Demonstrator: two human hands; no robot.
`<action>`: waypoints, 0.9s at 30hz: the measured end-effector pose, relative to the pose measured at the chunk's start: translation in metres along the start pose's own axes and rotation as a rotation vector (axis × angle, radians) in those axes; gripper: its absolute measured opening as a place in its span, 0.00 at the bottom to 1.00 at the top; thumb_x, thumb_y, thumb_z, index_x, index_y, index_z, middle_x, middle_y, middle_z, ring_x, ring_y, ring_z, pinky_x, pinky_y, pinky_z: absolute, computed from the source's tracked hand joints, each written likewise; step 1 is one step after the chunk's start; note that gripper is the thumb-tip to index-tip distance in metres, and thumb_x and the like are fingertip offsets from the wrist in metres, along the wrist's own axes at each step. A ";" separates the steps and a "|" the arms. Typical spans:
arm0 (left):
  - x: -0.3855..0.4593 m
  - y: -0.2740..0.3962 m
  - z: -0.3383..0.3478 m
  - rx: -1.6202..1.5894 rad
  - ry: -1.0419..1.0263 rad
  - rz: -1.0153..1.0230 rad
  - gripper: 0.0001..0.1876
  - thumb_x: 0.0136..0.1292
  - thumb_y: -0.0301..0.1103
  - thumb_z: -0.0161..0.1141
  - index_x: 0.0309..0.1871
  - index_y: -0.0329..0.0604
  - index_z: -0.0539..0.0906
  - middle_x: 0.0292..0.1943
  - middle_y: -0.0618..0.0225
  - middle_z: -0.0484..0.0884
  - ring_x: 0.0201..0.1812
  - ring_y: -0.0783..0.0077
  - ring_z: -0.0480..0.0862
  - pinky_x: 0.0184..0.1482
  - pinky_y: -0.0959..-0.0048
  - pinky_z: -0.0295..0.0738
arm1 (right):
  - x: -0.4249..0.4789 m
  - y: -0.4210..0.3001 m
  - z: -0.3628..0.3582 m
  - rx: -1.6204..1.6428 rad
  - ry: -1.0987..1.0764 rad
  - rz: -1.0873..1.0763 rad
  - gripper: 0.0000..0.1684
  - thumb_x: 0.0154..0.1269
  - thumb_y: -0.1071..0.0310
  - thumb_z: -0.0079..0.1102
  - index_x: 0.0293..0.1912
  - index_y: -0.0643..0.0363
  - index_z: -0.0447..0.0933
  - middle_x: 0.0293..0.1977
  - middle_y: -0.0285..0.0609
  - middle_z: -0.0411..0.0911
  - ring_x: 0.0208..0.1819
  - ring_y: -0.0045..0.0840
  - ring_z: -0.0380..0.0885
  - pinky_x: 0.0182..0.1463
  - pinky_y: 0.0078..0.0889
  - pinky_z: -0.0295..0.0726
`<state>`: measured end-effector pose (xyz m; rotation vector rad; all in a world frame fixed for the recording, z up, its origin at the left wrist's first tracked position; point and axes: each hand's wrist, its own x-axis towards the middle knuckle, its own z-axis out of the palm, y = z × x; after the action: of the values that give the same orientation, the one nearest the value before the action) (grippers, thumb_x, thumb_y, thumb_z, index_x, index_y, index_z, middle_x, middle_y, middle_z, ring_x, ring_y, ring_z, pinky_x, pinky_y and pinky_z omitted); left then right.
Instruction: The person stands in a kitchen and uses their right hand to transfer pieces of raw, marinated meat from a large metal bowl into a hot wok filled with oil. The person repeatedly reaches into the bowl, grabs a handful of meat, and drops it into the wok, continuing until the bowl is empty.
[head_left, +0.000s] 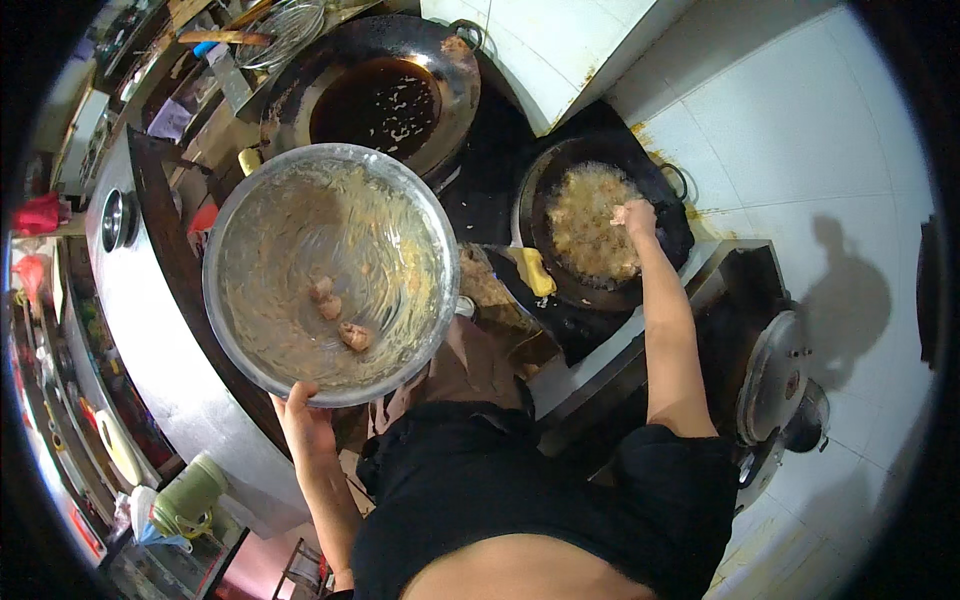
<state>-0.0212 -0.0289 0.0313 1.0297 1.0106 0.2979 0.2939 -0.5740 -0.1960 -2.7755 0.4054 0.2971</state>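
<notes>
My left hand (306, 420) grips the near rim of a large metal mixing bowl (262, 247), tilted towards me. Batter smears its inside, and a few battered meat pieces (355, 336) lie near its lower side. Out to the right, my right hand (637, 220) is over a wok (536, 202) of bubbling oil (592, 202). A pale piece of battered meat (619, 215) is pinched between its fingers. Frothing oil surrounds several pieces in the wok, and their outlines are hard to make out.
A bigger wok (457, 82) with dark liquid stands behind the bowl. A yellow cloth (534, 271) lies against the frying wok's near left edge. White tiled wall (817, 127) rises at the right, near a lidded metal pot (772, 375). A metal-topped counter (150, 330) runs along the left.
</notes>
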 end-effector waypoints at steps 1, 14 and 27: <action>0.000 0.000 0.000 0.005 -0.001 0.004 0.33 0.48 0.18 0.49 0.63 0.47 0.63 0.51 0.63 0.70 0.50 0.61 0.75 0.44 0.61 0.77 | -0.001 -0.001 0.000 0.022 0.130 0.010 0.06 0.57 0.75 0.53 0.24 0.61 0.73 0.25 0.51 0.75 0.33 0.43 0.76 0.38 0.43 0.73; -0.014 0.007 0.018 0.062 -0.099 0.005 0.35 0.47 0.18 0.48 0.64 0.47 0.60 0.52 0.60 0.71 0.49 0.61 0.75 0.43 0.65 0.77 | -0.122 -0.172 -0.102 0.901 0.106 -0.383 0.05 0.59 0.75 0.61 0.37 0.59 0.76 0.31 0.33 0.78 0.32 0.14 0.76 0.35 0.15 0.76; -0.014 0.004 0.042 0.043 -0.458 0.111 0.39 0.44 0.10 0.49 0.65 0.45 0.61 0.54 0.61 0.72 0.55 0.65 0.73 0.56 0.69 0.69 | -0.246 -0.354 0.008 0.006 -0.200 -1.193 0.23 0.57 0.59 0.54 0.48 0.66 0.72 0.53 0.57 0.68 0.52 0.46 0.71 0.57 0.47 0.70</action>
<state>0.0065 -0.0599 0.0484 1.1303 0.5504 0.1207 0.1712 -0.1896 -0.0435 -2.4198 -1.2341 0.2418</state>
